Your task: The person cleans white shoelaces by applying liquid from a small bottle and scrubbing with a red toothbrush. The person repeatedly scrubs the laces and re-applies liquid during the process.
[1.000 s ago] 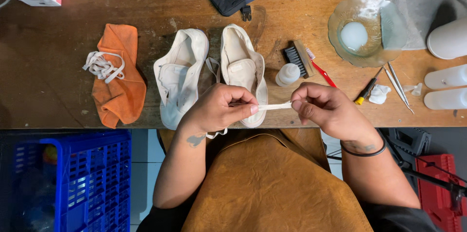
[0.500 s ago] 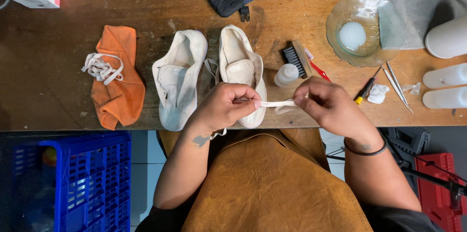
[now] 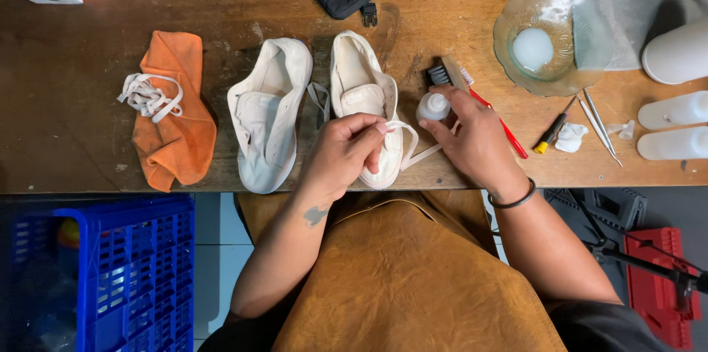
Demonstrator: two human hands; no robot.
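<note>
L hand (image 3: 345, 151) fingers pinch lace (image 3: 413, 151), running left-right; R hand (image 3: 472, 138) fingers clamp small bottle (image 3: 433, 107), upright.

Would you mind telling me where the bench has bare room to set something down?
Bare wood lies left of the orange cloth, and between that cloth and the left shoe. The right end is crowded: glass bowl, brush, small tools, white bottles.
</note>
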